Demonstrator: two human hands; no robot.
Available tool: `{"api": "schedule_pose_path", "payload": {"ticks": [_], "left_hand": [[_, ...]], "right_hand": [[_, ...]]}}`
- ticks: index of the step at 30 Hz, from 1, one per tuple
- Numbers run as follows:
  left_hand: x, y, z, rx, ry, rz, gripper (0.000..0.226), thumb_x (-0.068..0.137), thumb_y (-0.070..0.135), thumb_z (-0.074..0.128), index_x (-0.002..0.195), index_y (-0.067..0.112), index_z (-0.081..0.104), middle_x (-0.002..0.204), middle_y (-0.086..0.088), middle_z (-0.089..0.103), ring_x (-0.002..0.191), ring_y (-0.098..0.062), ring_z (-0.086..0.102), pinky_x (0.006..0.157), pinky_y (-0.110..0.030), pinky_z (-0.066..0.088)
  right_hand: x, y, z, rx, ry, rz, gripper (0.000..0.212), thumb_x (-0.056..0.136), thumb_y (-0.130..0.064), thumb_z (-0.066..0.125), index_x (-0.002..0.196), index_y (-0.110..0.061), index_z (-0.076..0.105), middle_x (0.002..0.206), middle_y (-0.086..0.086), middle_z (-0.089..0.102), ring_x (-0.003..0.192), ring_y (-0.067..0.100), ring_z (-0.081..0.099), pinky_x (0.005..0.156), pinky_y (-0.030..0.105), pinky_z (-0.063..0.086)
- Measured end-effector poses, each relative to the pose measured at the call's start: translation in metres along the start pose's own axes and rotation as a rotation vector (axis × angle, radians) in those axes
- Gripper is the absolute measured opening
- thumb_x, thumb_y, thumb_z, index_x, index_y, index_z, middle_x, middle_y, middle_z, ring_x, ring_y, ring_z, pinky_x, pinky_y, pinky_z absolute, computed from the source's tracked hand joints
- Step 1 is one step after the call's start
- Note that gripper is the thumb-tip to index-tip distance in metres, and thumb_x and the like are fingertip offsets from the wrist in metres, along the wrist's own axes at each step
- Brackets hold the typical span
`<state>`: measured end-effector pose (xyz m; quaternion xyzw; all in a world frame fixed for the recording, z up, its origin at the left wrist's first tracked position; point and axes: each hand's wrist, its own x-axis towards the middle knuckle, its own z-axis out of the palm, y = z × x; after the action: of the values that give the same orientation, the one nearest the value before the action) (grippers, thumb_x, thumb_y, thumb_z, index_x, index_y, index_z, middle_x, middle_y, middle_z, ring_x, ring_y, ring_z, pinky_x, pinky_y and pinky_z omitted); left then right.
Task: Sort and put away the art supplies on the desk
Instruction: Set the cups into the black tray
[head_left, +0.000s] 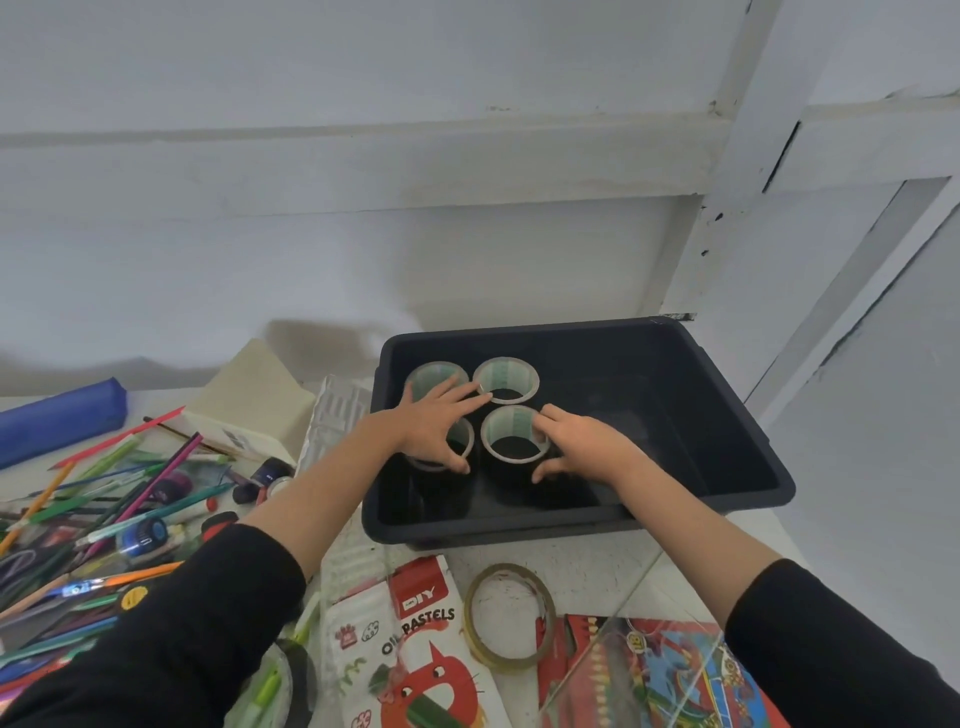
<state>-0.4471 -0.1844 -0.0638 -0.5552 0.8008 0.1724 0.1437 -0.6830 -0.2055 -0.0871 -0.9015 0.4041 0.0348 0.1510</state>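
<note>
A black plastic bin (571, 525) stands on the desk against the wall. Inside it, several wide clear tape rolls stand on end in a close square. My left hand (434, 428) lies over the front left tape roll (464, 434), thumb curled round its near side, fingers reaching toward the back left roll (436, 371) and the back right roll (506, 379). My right hand (584, 449) grips the front right tape roll (511, 441) from the right, fingers on its far rim, thumb at its near side.
A thin yellowish tape roll (509, 618) lies in front of the bin, between an oil pastels box (415, 639) and a red crayon pack (649, 675). Left of the bin are a pile of pencils and pens (104, 493), a white box (249, 410) and a blue pouch (57, 415).
</note>
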Motion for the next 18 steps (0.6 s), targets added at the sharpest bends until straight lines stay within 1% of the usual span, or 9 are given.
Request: {"api": "schedule_pose_path", "payload": {"ticks": [3,5,8,9,11,12,14,16,18], "left_hand": [[-0.004,0.005,0.002,0.017,0.018,-0.013,0.098,0.085,0.043,0.065,0.152,0.032,-0.005,0.159,0.005,-0.016,0.145,-0.019,-0.017,0.11,-0.061,-0.011],[-0.007,0.01,0.003,-0.019,0.022,-0.03,0.096,0.085,0.039,0.065,0.152,0.031,-0.005,0.159,0.006,-0.016,0.146,-0.019,-0.013,0.11,-0.061,-0.01],[-0.013,0.018,0.003,-0.046,0.072,-0.038,0.095,0.087,0.037,0.065,0.152,0.028,-0.003,0.16,0.005,-0.009,0.147,-0.018,-0.008,0.112,-0.061,-0.006],[-0.015,0.02,0.002,-0.059,0.111,-0.038,0.093,0.087,0.039,0.064,0.153,0.027,-0.001,0.16,0.005,-0.006,0.147,-0.018,-0.006,0.113,-0.06,-0.004],[-0.021,0.021,0.001,-0.124,0.222,-0.036,0.085,0.09,0.043,0.059,0.153,0.025,0.005,0.161,0.003,0.002,0.147,-0.018,0.001,0.115,-0.058,0.002],[-0.025,0.02,0.001,-0.166,0.285,-0.028,0.08,0.091,0.044,0.057,0.153,0.024,0.01,0.16,0.003,0.007,0.147,-0.018,0.005,0.116,-0.057,0.004],[-0.036,0.016,0.003,-0.241,0.402,0.01,0.071,0.092,0.04,0.056,0.151,0.024,0.021,0.158,0.002,0.016,0.145,-0.017,0.014,0.116,-0.056,0.011],[-0.048,0.011,0.006,-0.292,0.486,0.063,0.064,0.091,0.032,0.059,0.148,0.023,0.031,0.155,0.003,0.024,0.143,-0.017,0.02,0.115,-0.056,0.017],[-0.064,0.009,0.008,-0.335,0.554,0.117,0.059,0.09,0.023,0.061,0.144,0.022,0.039,0.152,0.002,0.031,0.142,-0.017,0.024,0.114,-0.055,0.021]], "right_hand": [[-0.001,-0.001,0.001,-0.017,0.0,0.011,0.059,0.078,-0.045,0.069,0.121,-0.014,0.045,0.115,0.001,0.047,0.092,0.016,0.054,0.077,0.034,0.052],[-0.002,-0.001,0.001,-0.044,0.001,0.01,0.061,0.078,-0.048,0.069,0.123,-0.014,0.045,0.116,0.002,0.047,0.094,0.016,0.054,0.078,0.035,0.052],[-0.005,-0.003,-0.003,0.052,-0.001,0.025,0.07,0.077,-0.054,0.066,0.13,-0.017,0.041,0.127,0.003,0.048,0.105,0.019,0.053,0.085,0.033,0.049],[-0.006,-0.004,-0.005,0.085,-0.011,0.031,0.072,0.079,-0.057,0.062,0.135,-0.018,0.037,0.133,0.004,0.047,0.111,0.02,0.052,0.09,0.035,0.047],[-0.01,-0.009,-0.01,0.096,-0.013,0.036,0.067,0.087,-0.059,0.047,0.14,-0.02,0.034,0.141,0.006,0.044,0.12,0.023,0.049,0.098,0.038,0.043],[-0.013,-0.012,-0.013,0.104,0.011,0.043,0.062,0.09,-0.058,0.04,0.138,-0.02,0.037,0.14,0.007,0.046,0.119,0.023,0.05,0.098,0.039,0.042],[-0.022,-0.023,-0.021,0.142,0.111,0.076,0.053,0.093,-0.056,0.034,0.128,-0.017,0.046,0.129,0.006,0.054,0.109,0.02,0.054,0.092,0.038,0.046],[-0.032,-0.035,-0.028,0.167,0.232,0.093,0.044,0.095,-0.051,0.035,0.118,-0.016,0.052,0.117,0.003,0.058,0.099,0.015,0.055,0.086,0.036,0.048],[-0.048,-0.051,-0.027,0.139,0.399,0.074,0.036,0.097,-0.043,0.038,0.111,-0.016,0.056,0.113,0.0,0.058,0.098,0.012,0.053,0.084,0.033,0.049]]}}
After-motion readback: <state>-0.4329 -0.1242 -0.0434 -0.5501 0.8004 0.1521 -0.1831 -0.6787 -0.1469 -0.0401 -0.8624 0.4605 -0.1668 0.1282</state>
